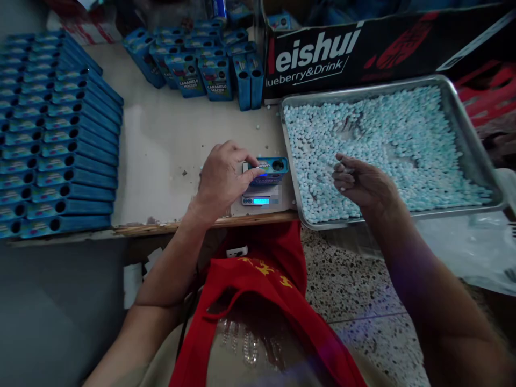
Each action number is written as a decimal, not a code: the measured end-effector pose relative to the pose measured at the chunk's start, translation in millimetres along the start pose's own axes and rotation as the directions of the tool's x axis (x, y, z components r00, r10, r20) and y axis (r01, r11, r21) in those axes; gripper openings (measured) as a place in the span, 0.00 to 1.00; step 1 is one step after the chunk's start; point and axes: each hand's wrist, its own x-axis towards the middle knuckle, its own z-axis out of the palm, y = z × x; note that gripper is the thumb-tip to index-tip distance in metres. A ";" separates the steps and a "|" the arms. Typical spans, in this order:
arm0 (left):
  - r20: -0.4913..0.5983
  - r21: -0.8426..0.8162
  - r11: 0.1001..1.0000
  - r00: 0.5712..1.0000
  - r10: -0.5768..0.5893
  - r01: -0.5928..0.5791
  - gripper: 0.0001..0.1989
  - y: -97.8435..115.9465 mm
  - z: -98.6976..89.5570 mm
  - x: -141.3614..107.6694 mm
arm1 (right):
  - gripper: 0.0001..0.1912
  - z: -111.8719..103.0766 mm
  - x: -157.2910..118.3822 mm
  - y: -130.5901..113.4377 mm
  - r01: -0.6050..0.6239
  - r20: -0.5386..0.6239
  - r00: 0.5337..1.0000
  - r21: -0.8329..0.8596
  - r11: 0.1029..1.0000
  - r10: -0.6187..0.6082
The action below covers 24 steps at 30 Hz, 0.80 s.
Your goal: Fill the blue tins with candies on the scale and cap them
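Head view, and what a spread: the pale worktop (157, 145) ran across the upper half of the frame! Below centre, the red apron (258, 282); upper right, the metal tray (471, 134), loaded with pale-blue pellets (423, 140). Rows of blue boxes (92, 142) packed the left edge, while a black carton (363, 59) filled the upper right. Now the hands: the right hand (363, 180), right of centre, curled its fingers over the pellets, contents impossible to tell; the left hand (223, 177), at centre, pinched the small blue box (266, 165) on or just above a lit scale (262, 201).
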 end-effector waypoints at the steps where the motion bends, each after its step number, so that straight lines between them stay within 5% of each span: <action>1: 0.001 -0.011 1.000 1.000 -0.005 0.005 0.06 0.7 -1.4 -0.3 | 0.06 -1.1 2.5 0.6 -0.008 -0.011 1.000 0.028 1.000 0.009; 5: -0.087 -0.030 0.999 0.996 -0.017 0.014 0.06 9.9 -8.1 2.6 | 0.07 -4.9 11.2 3.5 -0.032 0.044 0.999 0.065 0.997 0.029; 9: -0.137 -0.075 0.991 0.986 0.100 -0.111 0.07 47.1 -5.5 26.7 | 0.10 -5.7 13.9 3.8 0.017 0.166 0.986 0.065 0.998 -0.027; 12: -0.010 -0.083 0.966 0.970 0.245 -0.245 0.05 89.0 1.2 57.3 | 0.10 -6.4 12.2 4.5 0.100 0.169 0.980 0.055 0.993 -0.108; 15: 0.109 -0.004 0.959 0.953 0.282 -0.283 0.17 107.9 -3.3 76.5 | 0.06 -9.9 9.5 9.1 0.211 0.081 0.973 0.063 0.975 -0.216; 17: -0.005 0.023 0.965 0.965 0.263 -0.263 0.20 91.7 -14.7 73.0 | 0.04 -11.2 8.3 13.3 0.283 -0.014 0.959 0.085 0.955 -0.283; 20: -0.288 -0.076 0.983 0.948 0.137 -0.165 0.16 30.2 -31.4 44.7 | 0.04 -5.1 7.0 17.3 0.395 -0.149 0.914 0.111 0.912 -0.378; 22: -0.341 -0.178 0.983 0.940 -0.028 -0.035 0.28 -14.7 -31.4 18.3 | 0.06 4.8 4.8 17.7 0.511 -0.234 0.845 0.083 0.856 -0.481; 24: -0.254 -0.244 0.962 0.950 -0.184 0.122 0.44 -44.4 -18.5 -5.9 | 0.10 15.7 0.9 17.2 0.608 -0.281 0.764 0.011 0.794 -0.581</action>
